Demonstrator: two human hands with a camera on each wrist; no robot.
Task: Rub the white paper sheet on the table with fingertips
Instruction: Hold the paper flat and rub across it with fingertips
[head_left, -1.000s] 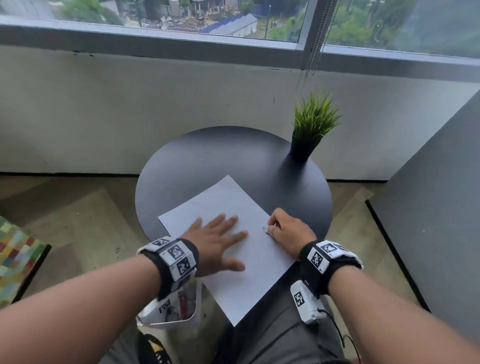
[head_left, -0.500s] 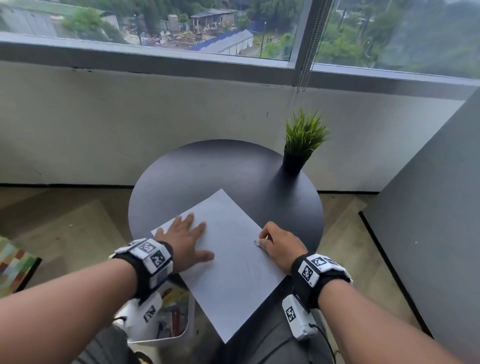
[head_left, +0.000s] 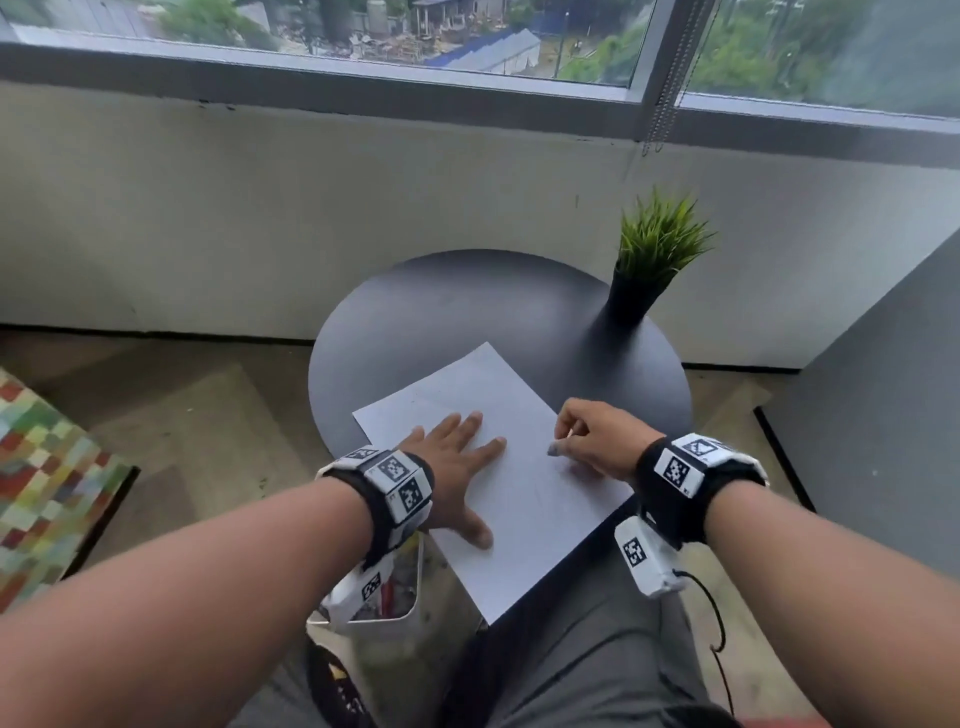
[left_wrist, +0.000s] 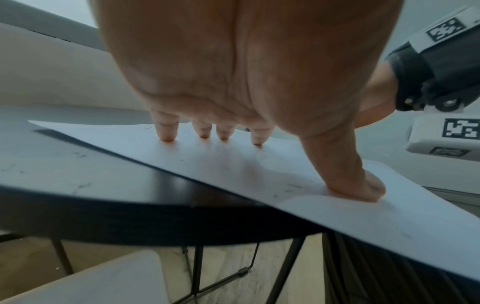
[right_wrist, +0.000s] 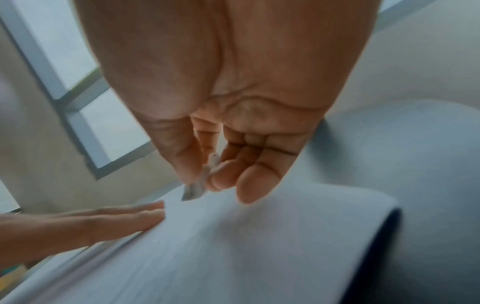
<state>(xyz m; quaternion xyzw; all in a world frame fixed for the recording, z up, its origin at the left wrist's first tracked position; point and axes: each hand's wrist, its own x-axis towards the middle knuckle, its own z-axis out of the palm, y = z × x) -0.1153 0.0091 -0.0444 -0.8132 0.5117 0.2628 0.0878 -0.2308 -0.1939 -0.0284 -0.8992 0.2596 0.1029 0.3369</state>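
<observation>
A white paper sheet (head_left: 524, 499) lies on a round black table (head_left: 467, 312), with its near corner overhanging the edge. My left hand (head_left: 457, 467) lies flat on the sheet's left part, fingers spread; its fingertips (left_wrist: 166, 137) and thumb (left_wrist: 363, 189) press on the paper (left_wrist: 233, 164). My right hand (head_left: 587, 441) hovers over the sheet's right edge with fingers curled. It pinches a small grey-white eraser-like piece (right_wrist: 193, 189) between thumb and fingers, its tip just above the paper (right_wrist: 233, 246).
A small potted green plant (head_left: 649, 260) stands at the table's far right. A white bin (head_left: 384, 613) sits on the floor under my left wrist. A grey partition (head_left: 883, 415) rises at the right, and a colourful patterned cushion (head_left: 41, 478) is at the left.
My left hand has slid from the middle of the sheet towards its left side. My right hand stays at the right edge, still pinching the small piece. The head view has shifted.
</observation>
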